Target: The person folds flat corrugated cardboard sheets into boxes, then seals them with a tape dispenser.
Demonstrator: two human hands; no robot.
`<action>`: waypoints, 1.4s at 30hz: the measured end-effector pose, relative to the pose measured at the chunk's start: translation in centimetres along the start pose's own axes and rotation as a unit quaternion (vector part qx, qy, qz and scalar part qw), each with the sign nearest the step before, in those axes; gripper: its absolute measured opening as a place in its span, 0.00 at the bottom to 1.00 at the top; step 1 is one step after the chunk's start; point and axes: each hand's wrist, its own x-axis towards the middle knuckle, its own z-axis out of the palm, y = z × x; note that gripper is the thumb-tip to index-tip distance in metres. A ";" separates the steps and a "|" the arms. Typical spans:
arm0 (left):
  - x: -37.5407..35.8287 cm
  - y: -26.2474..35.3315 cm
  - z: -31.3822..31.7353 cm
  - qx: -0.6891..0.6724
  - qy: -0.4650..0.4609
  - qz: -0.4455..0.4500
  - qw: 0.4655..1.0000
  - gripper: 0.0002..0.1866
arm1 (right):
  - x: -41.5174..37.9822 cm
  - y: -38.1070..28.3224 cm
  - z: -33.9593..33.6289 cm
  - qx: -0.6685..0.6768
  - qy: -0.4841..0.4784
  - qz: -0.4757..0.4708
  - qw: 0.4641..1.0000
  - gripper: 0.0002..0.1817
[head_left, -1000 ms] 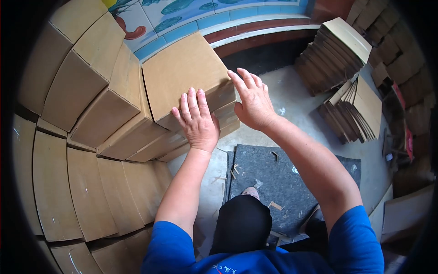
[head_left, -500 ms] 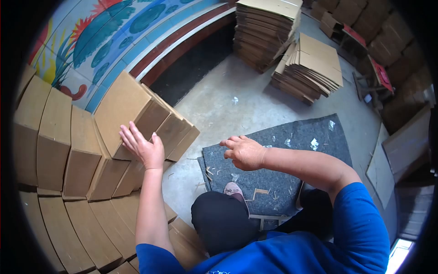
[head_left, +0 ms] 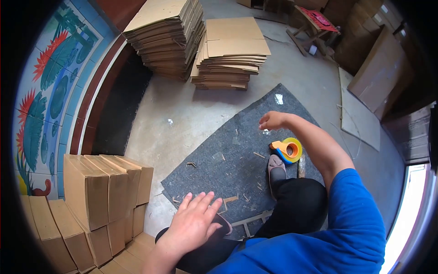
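Left hand (head_left: 194, 226), freed from carton (head_left: 97, 205), spread empty; right hand (head_left: 273, 120), grip unclear, hung near tape dispenser (head_left: 296, 153) at mat's (head_left: 210, 169) right edge.

Soft light falls across the concrete floor (head_left: 153, 112), while the opening (head_left: 407, 221) at lower right glares white. The upper right lies dim, and a soft shadow sits below the flattened cardboard stack (head_left: 235, 41). Fisheye distortion bends the tiled wall (head_left: 64, 98); black vignetting fills the corners.

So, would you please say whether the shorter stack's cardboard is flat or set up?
Flat: the shorter stack shows thin layers lying closely one on another.
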 end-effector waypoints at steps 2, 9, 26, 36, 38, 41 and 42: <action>0.1 1.7 0.2 -0.073 -0.055 0.055 0.994 0.32 | 1.0 0.8 -3.0 0.058 0.025 0.022 0.998 0.30; 6.2 -1.0 4.7 0.039 -0.095 -0.134 0.986 0.34 | 11.5 0.9 -14.0 0.465 0.333 -0.012 0.820 0.43; 10.6 -5.1 5.8 -0.151 -0.123 -0.125 0.973 0.33 | 18.0 -3.0 -20.0 0.690 0.237 -0.048 0.682 0.15; 6.5 -3.1 7.2 -0.152 -0.085 -0.103 0.979 0.33 | 2.1 7.3 0.7 0.642 0.104 -0.128 0.748 0.32; 5.7 -2.7 7.5 -0.149 -0.092 -0.111 0.978 0.33 | -0.7 9.1 4.1 0.638 0.065 -0.120 0.758 0.33; 5.0 -2.1 7.4 -0.141 -0.083 -0.128 0.978 0.33 | -4.6 9.7 8.6 0.613 0.054 -0.102 0.782 0.35; 4.7 -1.9 7.3 -0.142 -0.072 -0.133 0.978 0.32 | -5.8 9.7 9.9 0.604 0.053 -0.098 0.789 0.35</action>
